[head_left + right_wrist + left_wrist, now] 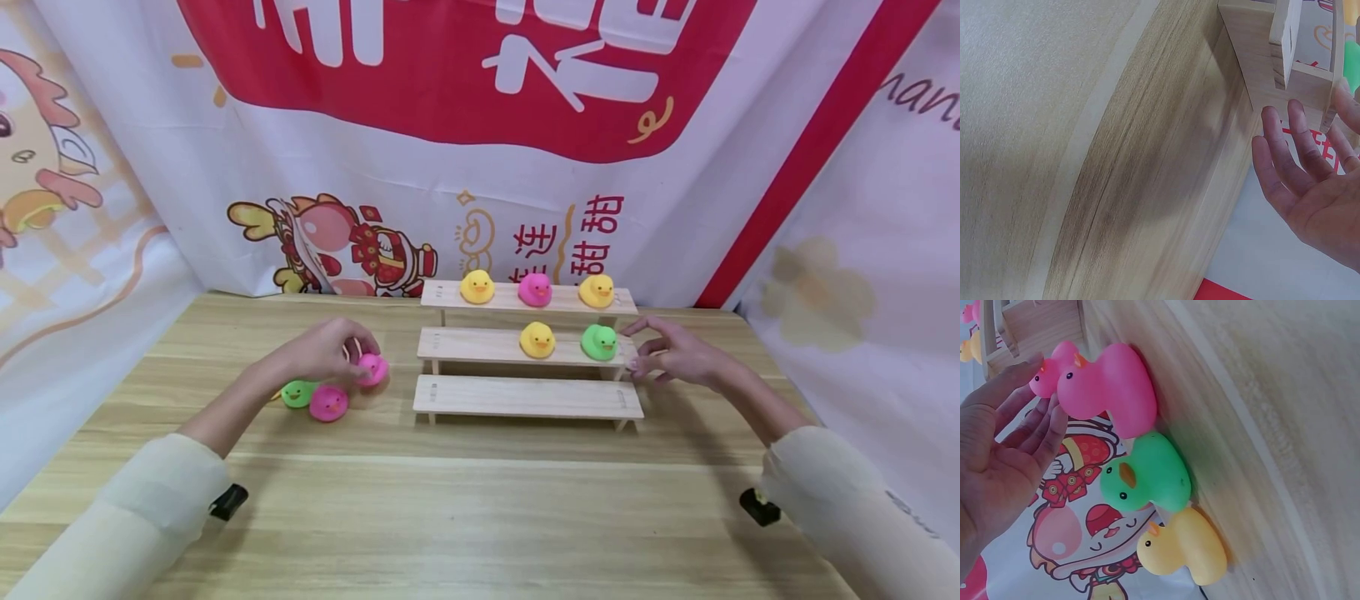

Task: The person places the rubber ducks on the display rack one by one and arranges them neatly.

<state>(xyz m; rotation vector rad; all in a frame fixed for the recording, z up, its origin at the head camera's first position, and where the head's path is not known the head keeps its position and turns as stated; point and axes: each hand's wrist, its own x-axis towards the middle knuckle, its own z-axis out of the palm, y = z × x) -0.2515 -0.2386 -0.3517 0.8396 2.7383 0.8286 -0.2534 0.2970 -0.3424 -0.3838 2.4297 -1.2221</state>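
My left hand [330, 350] pinches a pink toy duck [372, 370] low at the left of the table. In the left wrist view this duck [1050, 378] shows between thumb and fingertips, partly behind another pink duck [1113, 387]. Beside that one are a green duck [1147, 474] and a yellow duck [1188, 547], the yellow mostly hidden in the head view. At the right end of a three-step wooden rack [525, 395], my right hand [675, 352] has its fingers spread loosely. Its thumb [1346, 103] lies right at the shelf's end.
On the rack's top step sit a yellow duck [477, 287], a pink duck [535, 289] and another yellow duck [597, 291]. The middle step bears a yellow duck [537, 340] and a green duck [599, 342]. A printed cloth [420, 192] hangs behind the wooden table [480, 517].
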